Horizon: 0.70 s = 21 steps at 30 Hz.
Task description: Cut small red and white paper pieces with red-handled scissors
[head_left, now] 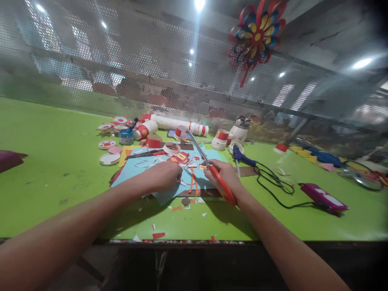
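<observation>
My right hand point(226, 176) is closed around a pair of scissors point(223, 184) with orange handles, the blades pointing up and away from me. By its fingertips is a small yellow-and-red paper piece point(203, 166); whether they pinch it I cannot tell. My left hand point(165, 176) is closed, knuckles up, over light blue paper point(133, 174); anything inside its fingers is hidden. Just beyond it lie red paper cutouts point(179, 158) with yellow labels and white scraps. Orange paper strips point(193, 182) lie between my hands. A tape roll point(171, 148) sits behind the cutouts.
A blue glue gun point(242, 155) lies right of my hands, its black cord running toward a magenta box point(323, 197). Behind are a blue jar point(126, 136), a long white tube point(178, 124) and red-and-white cups point(220, 139). Scraps dot the green table's front edge point(188, 239).
</observation>
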Available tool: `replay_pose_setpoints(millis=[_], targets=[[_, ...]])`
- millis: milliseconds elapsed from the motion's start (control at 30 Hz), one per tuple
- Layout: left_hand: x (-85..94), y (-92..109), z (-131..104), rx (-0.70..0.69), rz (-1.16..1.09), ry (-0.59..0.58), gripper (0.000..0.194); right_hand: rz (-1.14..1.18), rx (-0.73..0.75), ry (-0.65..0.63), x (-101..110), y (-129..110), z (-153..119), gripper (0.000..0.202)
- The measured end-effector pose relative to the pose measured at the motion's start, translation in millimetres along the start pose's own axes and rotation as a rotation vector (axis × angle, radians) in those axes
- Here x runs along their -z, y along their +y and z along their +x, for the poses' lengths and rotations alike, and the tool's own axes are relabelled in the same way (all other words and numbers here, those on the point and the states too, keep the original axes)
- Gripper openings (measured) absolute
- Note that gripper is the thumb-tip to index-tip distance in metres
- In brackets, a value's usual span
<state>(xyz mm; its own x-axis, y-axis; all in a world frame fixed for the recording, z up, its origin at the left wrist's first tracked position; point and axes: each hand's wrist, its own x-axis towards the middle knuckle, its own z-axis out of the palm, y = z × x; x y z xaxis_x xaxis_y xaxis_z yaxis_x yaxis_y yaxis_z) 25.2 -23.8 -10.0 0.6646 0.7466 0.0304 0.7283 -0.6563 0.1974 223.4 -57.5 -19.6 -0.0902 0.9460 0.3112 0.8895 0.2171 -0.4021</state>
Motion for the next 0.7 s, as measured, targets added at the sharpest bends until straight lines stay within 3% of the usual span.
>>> replay_pose_setpoints(millis=[167,333,433,533,700], targets=[[0.1,-10,4,-0.016,-0.122,0.042,0.016,0.042,0.01,0.012,-1,3,1,0.019],[11.0,-23,10,0.021,-0.261,0.132,0.012,0.087,-0.061,0.029,-5,8,3,0.022],[18.7,-29,9,0.062,-0.502,0.178,0.02,0.129,-0.077,0.031,-5,9,4,0.023],[24.8,-33,8,0.107,-0.8,0.271,0.022,0.176,-0.073,0.044,-3,7,5,0.023],[28.6,-39,9,0.114,-0.894,0.437,0.023,0.254,-0.029,0.104,1,4,3,0.024]])
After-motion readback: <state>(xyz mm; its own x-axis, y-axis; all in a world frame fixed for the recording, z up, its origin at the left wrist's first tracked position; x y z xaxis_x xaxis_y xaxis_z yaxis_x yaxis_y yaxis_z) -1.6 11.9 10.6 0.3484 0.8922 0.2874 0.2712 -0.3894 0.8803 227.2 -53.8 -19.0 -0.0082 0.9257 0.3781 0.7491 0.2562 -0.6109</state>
